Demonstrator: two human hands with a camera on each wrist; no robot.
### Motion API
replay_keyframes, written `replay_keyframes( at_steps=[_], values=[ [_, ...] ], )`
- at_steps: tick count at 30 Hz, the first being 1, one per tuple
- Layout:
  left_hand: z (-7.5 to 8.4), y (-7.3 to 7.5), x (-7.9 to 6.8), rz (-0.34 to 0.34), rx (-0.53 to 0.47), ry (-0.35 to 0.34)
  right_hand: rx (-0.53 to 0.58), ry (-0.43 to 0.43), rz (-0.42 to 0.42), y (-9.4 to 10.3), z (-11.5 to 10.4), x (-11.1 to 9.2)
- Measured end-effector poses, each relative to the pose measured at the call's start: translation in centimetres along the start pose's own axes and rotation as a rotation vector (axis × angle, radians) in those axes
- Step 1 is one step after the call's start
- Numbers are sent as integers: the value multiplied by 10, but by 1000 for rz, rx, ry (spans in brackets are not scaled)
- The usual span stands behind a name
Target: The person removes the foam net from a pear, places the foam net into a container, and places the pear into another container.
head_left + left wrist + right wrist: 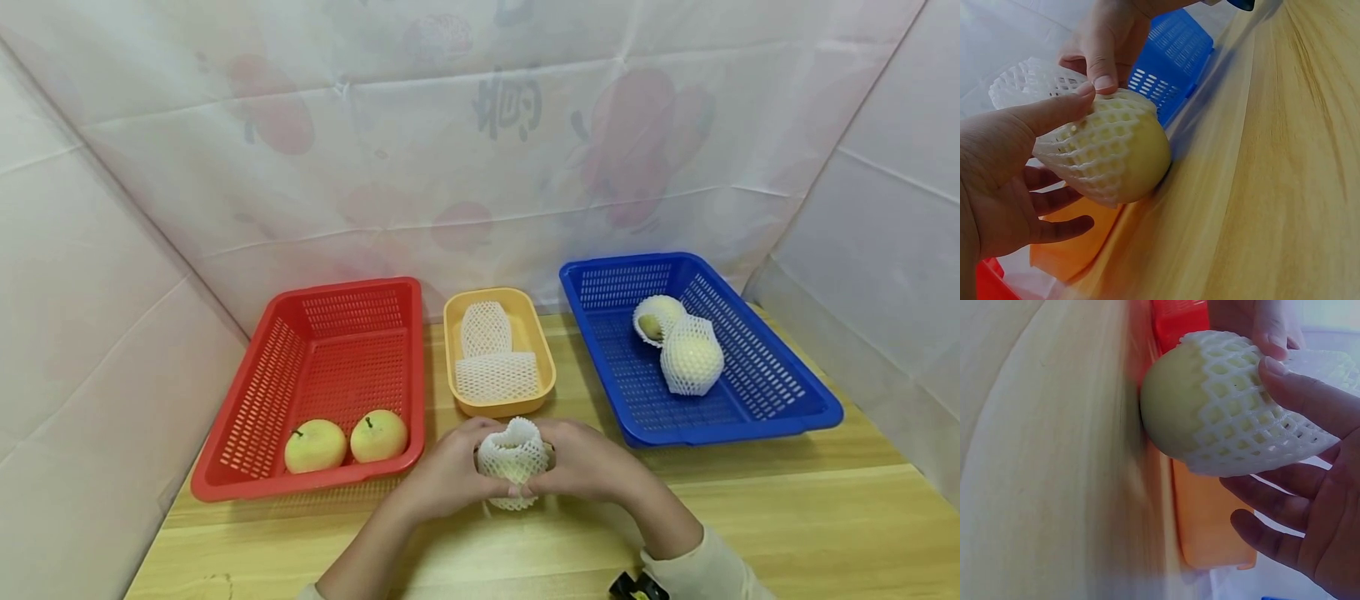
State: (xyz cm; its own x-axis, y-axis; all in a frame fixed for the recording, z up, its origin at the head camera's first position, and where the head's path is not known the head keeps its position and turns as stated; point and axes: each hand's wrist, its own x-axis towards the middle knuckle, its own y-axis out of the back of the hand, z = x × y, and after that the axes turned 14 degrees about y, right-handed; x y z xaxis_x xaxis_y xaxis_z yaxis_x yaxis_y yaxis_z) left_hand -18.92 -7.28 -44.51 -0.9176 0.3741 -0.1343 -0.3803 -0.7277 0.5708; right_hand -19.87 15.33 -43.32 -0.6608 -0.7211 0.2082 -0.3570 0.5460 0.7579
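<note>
A yellow pear point(1150, 156) stands on the wooden table in front of me, with a white foam net point(513, 458) around its upper part. In both wrist views its rounded lower end is bare, while the net's open end extends beyond the top. My left hand point(447, 473) holds the net from the left, thumb pressed on its near side. From the right, my right hand point(588, 467) grips the same net, its thumb point(1307, 394) near the other thumb. Fingers of both hands curve around the far side, partly hidden in the head view.
At the left, a red basket point(415, 358) holds two bare pears point(315, 446). A yellow tray point(546, 350) behind my hands contains two flat foam nets point(497, 377). To the right, a blue basket point(600, 358) holds two net-wrapped pears point(692, 357). Cloth walls point(480, 167) enclose the table.
</note>
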Motion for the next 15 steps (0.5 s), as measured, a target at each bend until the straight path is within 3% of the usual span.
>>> replay_keyframes(
  at_steps=[15],
  values=[
    [4, 0, 0, 52, -18, -21, -50, 68, 82, 0, 2, -1]
  ],
)
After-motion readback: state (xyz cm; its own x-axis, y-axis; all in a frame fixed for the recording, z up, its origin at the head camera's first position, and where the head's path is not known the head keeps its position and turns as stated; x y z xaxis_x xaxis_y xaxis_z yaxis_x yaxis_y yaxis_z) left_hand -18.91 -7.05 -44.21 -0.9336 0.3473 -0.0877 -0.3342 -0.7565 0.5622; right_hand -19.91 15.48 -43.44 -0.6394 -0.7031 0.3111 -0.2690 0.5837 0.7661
